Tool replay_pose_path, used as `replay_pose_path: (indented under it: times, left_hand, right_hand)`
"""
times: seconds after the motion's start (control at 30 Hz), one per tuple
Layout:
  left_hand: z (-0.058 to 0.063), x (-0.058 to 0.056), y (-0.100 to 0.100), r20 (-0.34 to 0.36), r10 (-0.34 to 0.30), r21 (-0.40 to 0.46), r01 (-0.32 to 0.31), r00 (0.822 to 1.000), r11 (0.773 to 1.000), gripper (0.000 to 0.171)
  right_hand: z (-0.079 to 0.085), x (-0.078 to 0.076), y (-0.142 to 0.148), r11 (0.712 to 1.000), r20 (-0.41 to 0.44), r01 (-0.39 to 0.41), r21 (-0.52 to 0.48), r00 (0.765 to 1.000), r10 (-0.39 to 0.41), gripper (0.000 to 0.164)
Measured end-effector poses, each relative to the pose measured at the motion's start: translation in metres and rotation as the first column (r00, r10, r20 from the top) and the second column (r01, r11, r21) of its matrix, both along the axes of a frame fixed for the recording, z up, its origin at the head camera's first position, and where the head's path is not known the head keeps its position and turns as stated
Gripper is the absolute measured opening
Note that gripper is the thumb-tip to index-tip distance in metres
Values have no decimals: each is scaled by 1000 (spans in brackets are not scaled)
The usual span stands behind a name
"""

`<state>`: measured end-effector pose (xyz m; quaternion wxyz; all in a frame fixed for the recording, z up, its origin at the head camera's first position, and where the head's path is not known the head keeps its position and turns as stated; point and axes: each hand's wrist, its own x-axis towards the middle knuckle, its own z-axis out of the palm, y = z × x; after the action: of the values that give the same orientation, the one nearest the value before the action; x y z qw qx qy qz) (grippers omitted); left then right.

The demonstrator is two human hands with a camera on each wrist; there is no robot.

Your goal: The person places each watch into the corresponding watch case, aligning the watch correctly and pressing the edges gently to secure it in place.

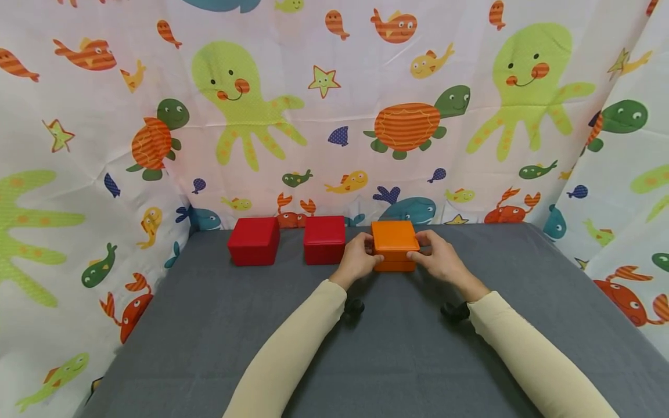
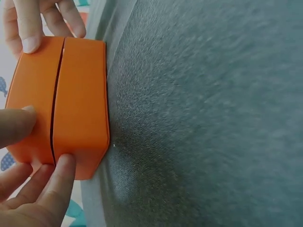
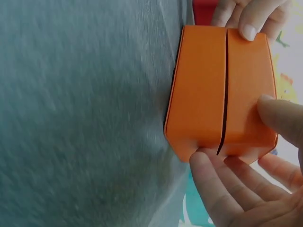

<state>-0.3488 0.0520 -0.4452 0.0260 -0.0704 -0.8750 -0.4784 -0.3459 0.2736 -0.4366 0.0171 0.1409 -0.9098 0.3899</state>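
Note:
An orange box [image 1: 394,235] with a shut lid sits at the back of the dark grey table, right of centre. My left hand [image 1: 359,259] grips its left side, the thumb on the front of the lid and the other fingers along the side wall. On the opposite side my right hand [image 1: 441,259] holds it the same way, thumb at the lid's front corner. A thin dark seam between lid and base runs across the orange box [image 2: 80,94] in the left wrist view. The right wrist view shows the base of the box [image 3: 199,85] close against the tabletop.
Two red boxes stand in the same row to the left, one nearer [image 1: 324,240] my left hand and one farther off [image 1: 253,241]. Behind the grey table [image 1: 209,348] hangs a white curtain [image 1: 308,52] printed with sea animals, which also covers both sides.

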Motion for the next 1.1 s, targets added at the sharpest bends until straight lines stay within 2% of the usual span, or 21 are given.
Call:
replay_pose_path:
  times: [0.13, 0.3, 0.67, 0.93, 1.1]
  left_hand:
    - [1, -7, 5, 22, 16, 3, -16, 1000, 1000, 47]
    - [2, -14, 8, 8, 25, -8, -25, 1000, 1000, 47]
    - [2, -20, 7, 8, 34, -14, -34, 999, 999, 47]
    - [2, -15, 0, 18, 33, -22, -33, 999, 999, 47]
    - [1, -5, -6, 38, 10, -18, -9, 999, 1000, 47]
  right_hand:
    - [0, -10, 4, 1000, 28, 13, -1, 1000, -13, 58]
    - [0, -21, 6, 1000, 56, 11, -14, 998, -10, 58]
    - [2, -29, 3, 1000, 54, -5, 6, 999, 5, 60]
    - [1, -29, -1, 1000, 54, -6, 14, 999, 6, 61]
    - [0, -22, -1, 1000, 46, -1, -3, 999, 1, 58]
